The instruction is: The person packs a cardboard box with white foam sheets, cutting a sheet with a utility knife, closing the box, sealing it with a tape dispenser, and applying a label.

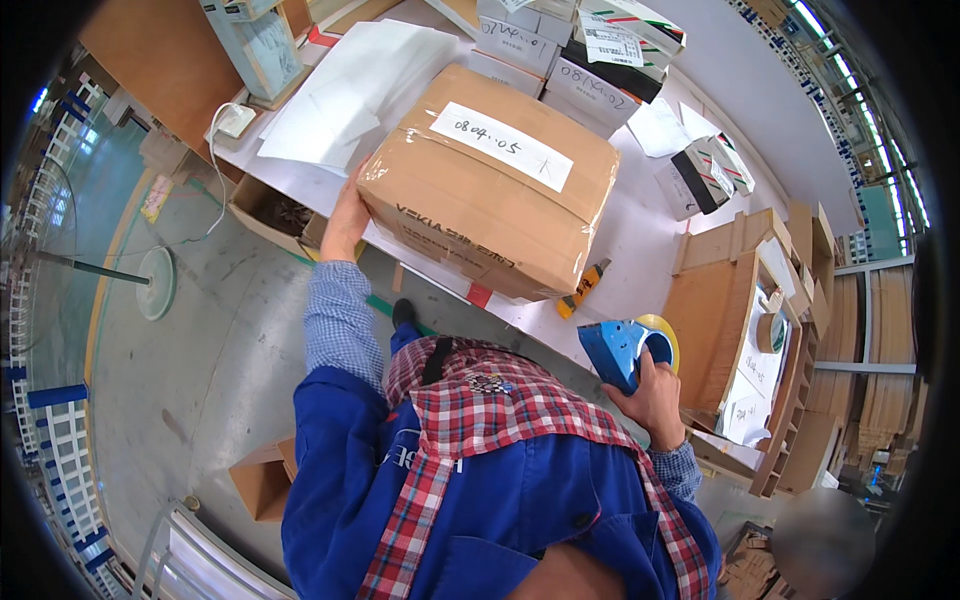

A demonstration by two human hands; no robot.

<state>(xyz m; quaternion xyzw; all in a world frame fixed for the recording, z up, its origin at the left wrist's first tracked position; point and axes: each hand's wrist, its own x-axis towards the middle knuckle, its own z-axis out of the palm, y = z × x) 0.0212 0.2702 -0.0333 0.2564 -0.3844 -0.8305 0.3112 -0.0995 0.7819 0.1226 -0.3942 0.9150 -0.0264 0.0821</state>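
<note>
A large cardboard box (487, 195), taped shut and bearing a white label with handwriting (501, 146), sits on the white tabletop near its front edge. My left hand (347, 217) rests against the left side of the box, its fingers partly hidden behind the corner. In my right hand (654, 397) is a blue tape dispenser (611, 352) with a roll of clear yellowish tape, held off the right end of the box. Between box and dispenser lies a yellow utility knife (583, 289) on the table.
White foam sheets (360, 90) lie left of the box, beside a power strip (236, 120). Several small labelled boxes (589, 90) are stacked behind it. At right, a wooden stand (720, 315) carries papers and a tape roll (770, 332). An open carton (262, 480) is on the floor.
</note>
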